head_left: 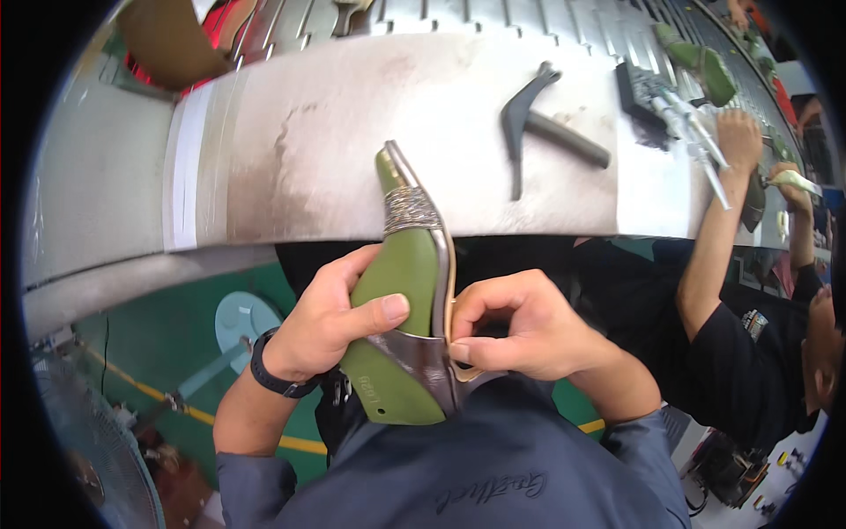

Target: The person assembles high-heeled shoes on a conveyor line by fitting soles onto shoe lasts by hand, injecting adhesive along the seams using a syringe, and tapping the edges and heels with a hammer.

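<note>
A green shoe last [407, 273] is held on its side above my lap, at the bench's near edge, its toe pointing away from me. A sandal is fitted on it, with a glittery band [411, 210] near the toe and a shiny dark brown strap [419, 360] around the heel. My left hand [322, 322] wraps the last from the left, thumb pressed on its green side. On the right, my right hand [529, 326] pinches thumb and forefinger at the edge of the sandal's sole [448, 291] near the heel. The fingertips partly hide what they grip.
A dark-headed hammer [515, 123] lies on the metal bench [308, 115]. Right of it, a dark box [639, 97] holds pale-handled tools. Slatted conveyor [423, 13] runs behind. A co-worker's arm [708, 238] reaches in at right. Lower left are a round stool [245, 316] and a fan [97, 458].
</note>
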Tool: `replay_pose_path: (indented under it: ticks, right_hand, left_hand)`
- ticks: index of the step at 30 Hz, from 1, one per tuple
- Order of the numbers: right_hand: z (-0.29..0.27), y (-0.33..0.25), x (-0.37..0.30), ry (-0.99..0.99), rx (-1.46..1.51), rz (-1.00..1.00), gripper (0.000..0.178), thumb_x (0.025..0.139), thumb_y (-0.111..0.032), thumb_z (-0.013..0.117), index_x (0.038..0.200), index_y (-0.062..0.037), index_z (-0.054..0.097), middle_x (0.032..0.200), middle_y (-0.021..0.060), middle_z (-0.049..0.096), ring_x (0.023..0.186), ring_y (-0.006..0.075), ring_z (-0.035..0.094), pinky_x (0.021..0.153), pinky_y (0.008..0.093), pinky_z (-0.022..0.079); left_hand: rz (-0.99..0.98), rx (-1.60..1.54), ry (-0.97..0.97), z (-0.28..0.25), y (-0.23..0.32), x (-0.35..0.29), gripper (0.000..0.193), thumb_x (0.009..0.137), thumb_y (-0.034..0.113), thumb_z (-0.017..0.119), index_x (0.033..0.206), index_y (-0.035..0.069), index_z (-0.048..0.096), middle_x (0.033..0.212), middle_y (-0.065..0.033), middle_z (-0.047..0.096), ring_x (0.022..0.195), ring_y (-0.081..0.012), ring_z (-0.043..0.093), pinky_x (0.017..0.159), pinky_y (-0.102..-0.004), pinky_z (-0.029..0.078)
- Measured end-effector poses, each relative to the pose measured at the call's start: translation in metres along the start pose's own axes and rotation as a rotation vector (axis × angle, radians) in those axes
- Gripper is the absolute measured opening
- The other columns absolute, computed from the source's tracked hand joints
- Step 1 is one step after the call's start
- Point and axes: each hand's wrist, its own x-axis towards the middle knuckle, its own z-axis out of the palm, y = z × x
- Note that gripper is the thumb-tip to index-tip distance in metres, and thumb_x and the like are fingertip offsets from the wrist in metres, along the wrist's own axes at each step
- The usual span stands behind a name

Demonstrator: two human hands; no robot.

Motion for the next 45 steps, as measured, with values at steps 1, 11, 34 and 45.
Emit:
replay_pose_path:
  ticks: [1,11,34,45]
  right_hand:
    - [-0.002,0.001,0.003,0.059,0.006,-0.019,0.010,0.095,-0.008,0.076,0.097,0.0018,0.074,0.087,0.0027,0.075,0.080,0.0071,0.067,0.075,0.0256,0.056]
    - [-0.118,0.005,-0.003,1.067,-0.027,-0.588,0.042,0.102,-0.001,0.066,0.141,0.0074,0.053,0.116,0.0170,0.075,0.102,0.0201,0.075,0.086,0.0296,0.059]
    - [-0.017,0.006,0.067,0.539,-0.487,-0.813,0.031,0.087,0.004,0.082,0.115,0.0013,0.069,0.104,0.0161,0.077,0.091,0.0217,0.076,0.077,0.0311,0.060]
    - [-0.012,0.017,0.090,0.512,-0.671,-0.925,0.031,0.081,0.006,0.083,0.109,-0.0009,0.070,0.096,0.0141,0.074,0.081,0.0267,0.074,0.072,0.0356,0.059]
  left_hand:
    - [0.024,-0.020,0.021,-0.003,0.003,0.006,0.070,0.097,0.033,0.080,0.147,-0.009,0.052,0.131,-0.0112,0.067,0.119,-0.0169,0.063,0.106,-0.0331,0.050]
    - [0.300,0.102,0.165,-0.093,0.044,0.075,0.075,0.096,0.039,0.081,0.148,-0.007,0.052,0.134,-0.0127,0.068,0.118,-0.0181,0.066,0.104,-0.0339,0.053]
    - [0.583,0.449,0.316,-0.085,0.022,0.077,0.074,0.090,0.027,0.087,0.147,-0.010,0.058,0.134,-0.0176,0.071,0.123,-0.0198,0.065,0.110,-0.0335,0.048]
    - [0.579,0.427,0.336,-0.081,0.020,0.073,0.074,0.091,0.027,0.088,0.146,-0.011,0.058,0.131,-0.0166,0.073,0.119,-0.0191,0.067,0.106,-0.0328,0.052]
